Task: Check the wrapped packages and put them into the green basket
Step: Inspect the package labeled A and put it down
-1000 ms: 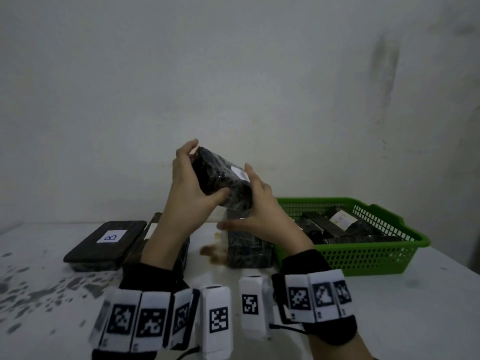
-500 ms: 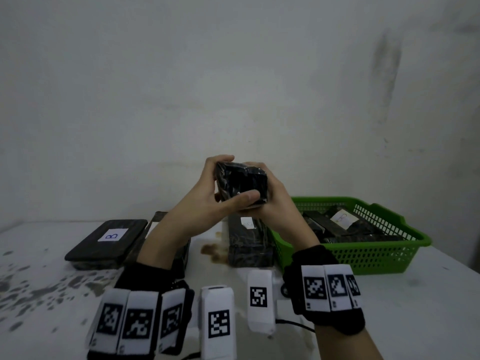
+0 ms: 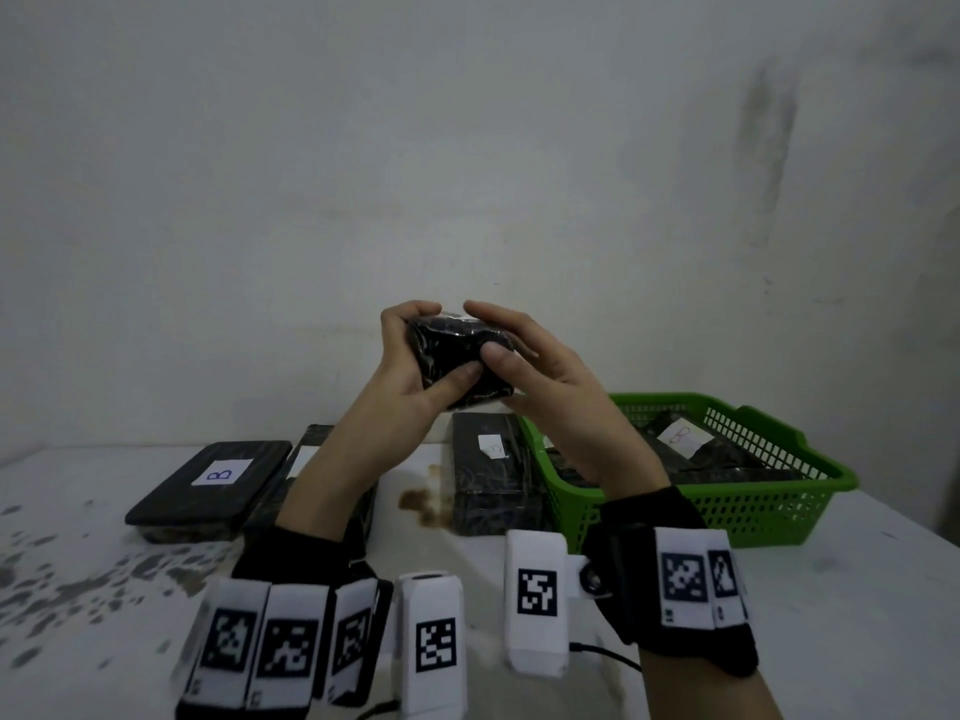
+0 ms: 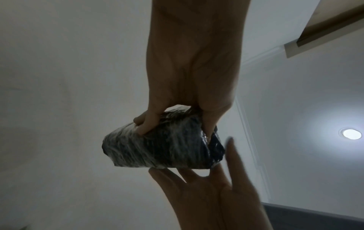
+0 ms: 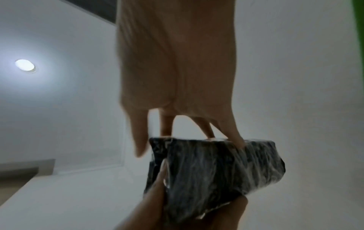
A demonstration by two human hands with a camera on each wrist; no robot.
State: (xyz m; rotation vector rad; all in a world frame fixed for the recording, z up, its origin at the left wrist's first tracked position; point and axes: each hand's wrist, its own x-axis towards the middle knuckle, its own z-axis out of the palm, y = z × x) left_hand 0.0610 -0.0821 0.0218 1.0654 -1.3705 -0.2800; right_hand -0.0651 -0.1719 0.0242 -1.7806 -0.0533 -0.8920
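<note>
Checking is in hand — the left hand (image 3: 410,366) grips the wrapped package (image 3: 457,358) above the table, the right hand (image 3: 540,387) steadies it with straighter fingers — next, probably carry it right into the green basket (image 3: 769,506).

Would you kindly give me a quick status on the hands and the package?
Left hand grips wrapped package mid-air; right hand steadies it with straight fingers. Green basket to the right, already holding packages. Path looks unobstructed.
</note>
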